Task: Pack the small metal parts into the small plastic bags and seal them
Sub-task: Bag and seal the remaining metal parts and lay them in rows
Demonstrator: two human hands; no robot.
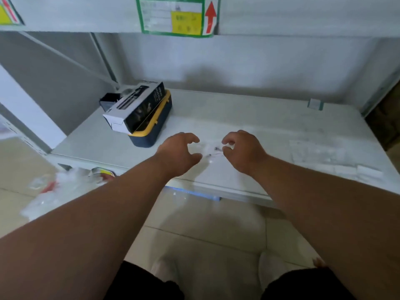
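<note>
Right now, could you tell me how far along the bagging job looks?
Possibly done: a spread of clear bags lies right on the shelf, contents unclear. In hand: left hand and right hand pinch a small clear bag holding dark parts. Left: sealing it.

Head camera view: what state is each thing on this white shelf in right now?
Left hand: fingers curled, at the bag's left edge.
Right hand: fingers pinch the bag's right edge.
Small plastic bag: lying on the shelf, dark metal parts inside; seal too blurred to judge.
Black-and-white carton: lying tilted on the box.
Blue and yellow box: lid shut.
</note>
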